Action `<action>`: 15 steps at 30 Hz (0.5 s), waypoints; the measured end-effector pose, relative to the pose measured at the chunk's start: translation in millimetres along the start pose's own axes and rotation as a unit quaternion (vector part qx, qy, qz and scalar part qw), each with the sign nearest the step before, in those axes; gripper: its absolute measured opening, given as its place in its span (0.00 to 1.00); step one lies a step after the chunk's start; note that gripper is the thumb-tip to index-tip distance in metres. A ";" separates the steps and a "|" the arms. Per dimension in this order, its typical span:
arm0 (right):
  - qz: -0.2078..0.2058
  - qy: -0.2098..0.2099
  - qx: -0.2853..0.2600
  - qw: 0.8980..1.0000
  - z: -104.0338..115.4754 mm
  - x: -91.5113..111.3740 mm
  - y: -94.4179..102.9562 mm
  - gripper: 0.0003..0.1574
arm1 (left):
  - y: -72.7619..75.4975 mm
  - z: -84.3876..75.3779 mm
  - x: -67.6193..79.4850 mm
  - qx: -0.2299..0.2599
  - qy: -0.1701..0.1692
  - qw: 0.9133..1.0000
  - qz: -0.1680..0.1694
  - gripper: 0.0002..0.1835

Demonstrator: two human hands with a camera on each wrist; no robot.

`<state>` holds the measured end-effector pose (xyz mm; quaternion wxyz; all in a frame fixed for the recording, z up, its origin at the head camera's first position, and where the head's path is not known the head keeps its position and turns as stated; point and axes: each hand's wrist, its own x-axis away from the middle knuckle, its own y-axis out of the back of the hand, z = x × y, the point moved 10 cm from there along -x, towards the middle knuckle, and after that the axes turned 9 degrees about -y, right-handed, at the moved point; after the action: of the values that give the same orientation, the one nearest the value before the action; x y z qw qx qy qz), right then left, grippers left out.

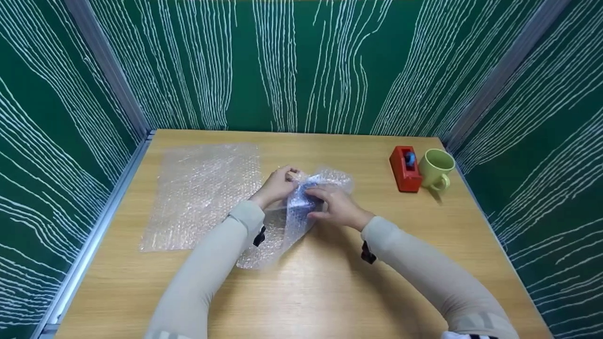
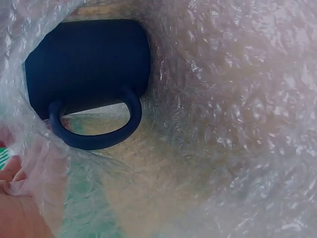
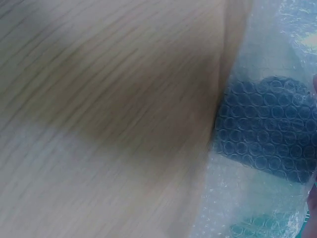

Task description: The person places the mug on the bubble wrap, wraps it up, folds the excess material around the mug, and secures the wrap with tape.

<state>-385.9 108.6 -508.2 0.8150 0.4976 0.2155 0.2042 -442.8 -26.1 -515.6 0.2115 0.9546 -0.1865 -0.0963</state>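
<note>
A dark blue mug [image 2: 89,64] lies on its side within a sheet of bubble wrap [image 1: 335,178]; its handle shows plainly in the left wrist view. My left hand [image 1: 279,185] pinches the wrap's edge at the mug's left, fingers curled. On the other side, my right hand [image 1: 340,206] grips the mug through the plastic, thumb and fingers spread around it. From the right wrist, the mug appears blurred behind the bubbles, and only slivers of that hand show at the frame's edge.
A second bubble wrap sheet [image 1: 202,197] lies flat on the left of the wooden table [image 1: 320,292]. At the right back stand a red tape dispenser [image 1: 404,176] and a light green mug [image 1: 431,172] side by side. Green panels enclose the table.
</note>
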 end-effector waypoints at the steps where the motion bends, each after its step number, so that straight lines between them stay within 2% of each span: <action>1: 0.005 0.001 0.003 1.000 0.1 -0.4 -1.8 0.44 | -0.3 0.2 0.0 0.001 0.004 1.000 0.002 0.24; 8: 0.022 -0.005 0.008 1.000 2.0 -3.1 -7.0 0.37 | -4.0 -2.7 -2.9 0.007 0.000 1.000 0.013 0.23; 15: 0.008 0.013 0.024 1.000 5.8 -4.6 -6.7 0.27 | -7.1 -4.2 -3.6 0.002 -0.010 1.000 0.018 0.19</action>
<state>-385.6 99.1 -511.2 0.7982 0.5160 0.2270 0.2125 -442.8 -17.2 -514.6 0.2094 0.9505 -0.2059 -0.1015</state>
